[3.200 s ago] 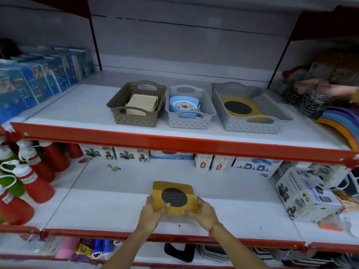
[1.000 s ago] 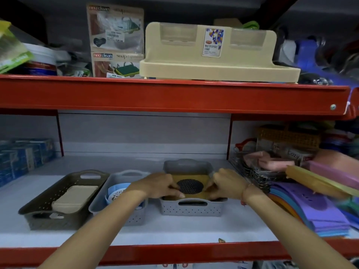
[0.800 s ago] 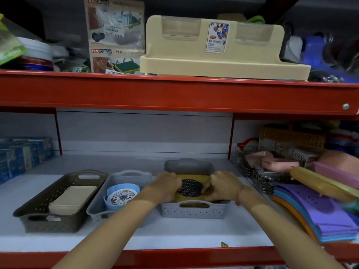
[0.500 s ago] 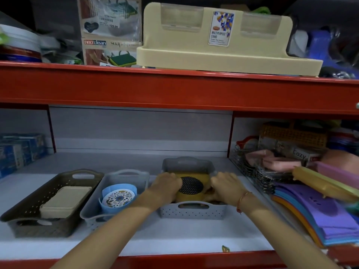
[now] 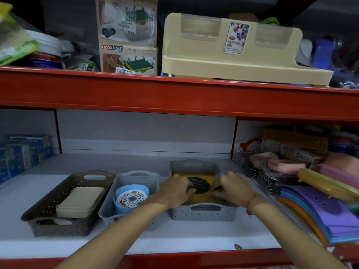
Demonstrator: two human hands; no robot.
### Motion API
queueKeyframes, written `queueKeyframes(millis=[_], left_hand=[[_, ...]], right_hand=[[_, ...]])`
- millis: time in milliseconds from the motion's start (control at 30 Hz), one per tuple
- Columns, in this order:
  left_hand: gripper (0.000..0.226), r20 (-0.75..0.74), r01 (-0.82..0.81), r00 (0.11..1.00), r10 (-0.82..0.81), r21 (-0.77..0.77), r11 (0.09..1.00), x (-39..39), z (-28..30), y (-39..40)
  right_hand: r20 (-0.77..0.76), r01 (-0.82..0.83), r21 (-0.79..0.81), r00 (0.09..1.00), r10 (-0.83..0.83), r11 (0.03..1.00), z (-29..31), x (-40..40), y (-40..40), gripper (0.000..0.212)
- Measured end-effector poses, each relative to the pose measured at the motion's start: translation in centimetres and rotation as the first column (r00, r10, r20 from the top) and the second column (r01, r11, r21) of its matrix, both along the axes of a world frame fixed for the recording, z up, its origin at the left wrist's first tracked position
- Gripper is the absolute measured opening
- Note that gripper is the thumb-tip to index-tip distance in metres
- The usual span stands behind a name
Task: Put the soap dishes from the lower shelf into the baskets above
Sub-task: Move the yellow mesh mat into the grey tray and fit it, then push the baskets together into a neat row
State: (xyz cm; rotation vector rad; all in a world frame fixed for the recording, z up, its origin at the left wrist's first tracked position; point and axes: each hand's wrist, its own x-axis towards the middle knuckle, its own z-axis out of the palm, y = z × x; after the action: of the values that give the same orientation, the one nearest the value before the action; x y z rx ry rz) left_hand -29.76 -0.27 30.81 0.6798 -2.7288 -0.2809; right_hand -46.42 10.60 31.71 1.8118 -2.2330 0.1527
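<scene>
A yellow soap dish (image 5: 202, 176) with a black mesh centre lies inside the grey basket (image 5: 203, 213) on the white shelf. My left hand (image 5: 175, 191) grips its left edge and my right hand (image 5: 234, 188) grips its right edge, both reaching over the basket's front rim. To the left, a light grey basket (image 5: 136, 176) holds a blue round soap dish (image 5: 131, 198). Farther left, a brown basket (image 5: 66, 193) holds a beige rectangular soap dish (image 5: 79, 201). The lower shelf is out of view.
The red shelf beam (image 5: 174, 94) hangs close above. A wire basket (image 5: 258, 171) and stacked purple and orange plastic sheets (image 5: 318, 214) crowd the right. Blue boxes (image 5: 21, 152) stand at the left. A cream multipurpose stand (image 5: 233, 53) sits on the shelf above.
The yellow dish went from the lower shelf up into the right-hand grey basket. Over the last second both hands have stayed on it, pressing it lower into the basket.
</scene>
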Motion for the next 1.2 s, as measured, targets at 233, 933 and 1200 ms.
queueKeyframes(millis=[233,933,1200], left_hand=[[0.04,-0.353,-0.131,0.865,0.356,0.526,0.84,7.1,3.3,-3.3],[0.076,-0.199,0.115,0.924,0.328,0.959,0.259,13.8,5.1,-3.2],[0.051,-0.095,0.011,0.938,0.333,0.969,0.246,14.4,6.8,-2.7]], right_hand=[[0.857,0.053,-0.353,0.418,0.301,0.934,3.4,8.1,-3.5,0.02],[0.993,0.145,0.113,0.018,-0.116,0.983,-0.8,15.6,-10.9,0.054],[0.994,0.199,0.106,0.013,-0.111,0.974,0.8,16.4,-9.3,0.064]])
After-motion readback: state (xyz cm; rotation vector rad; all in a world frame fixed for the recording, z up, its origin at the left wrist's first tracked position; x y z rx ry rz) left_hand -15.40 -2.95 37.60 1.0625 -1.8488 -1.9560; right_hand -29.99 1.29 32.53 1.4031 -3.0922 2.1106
